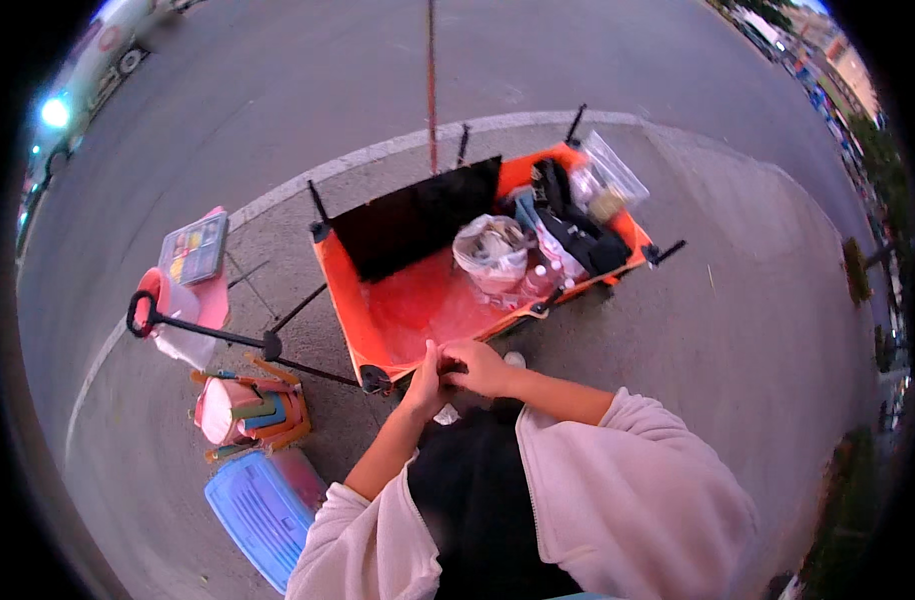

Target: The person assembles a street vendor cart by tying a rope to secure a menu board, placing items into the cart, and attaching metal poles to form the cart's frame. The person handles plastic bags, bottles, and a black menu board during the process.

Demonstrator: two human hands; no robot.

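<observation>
Both hands come together just over the near rim of an orange folding wagon (336, 290). My left hand (427, 380) points upward with its fingers pressed together. My right hand (481, 368) curls in against it, fingers bent. Anything held between them is hidden, and I cannot tell whether they touch the wagon's edge. Inside the wagon, a white plastic bag (491, 262) with rumpled contents stands in the middle. Clear bottles with pale caps (541, 280) lie beside it. A black bag (588, 238) and a clear zip bag (615, 170) fill the right end. A black panel (413, 220) leans along the far side.
The wagon's black handle (203, 329) reaches out left. Near it stand a pink bucket (168, 293), a small table with a clear compartment case (194, 250), stacked colourful stools (253, 408) and a blue lidded box (258, 510). A thin pole (432, 90) rises behind the wagon, near the kerb (378, 150).
</observation>
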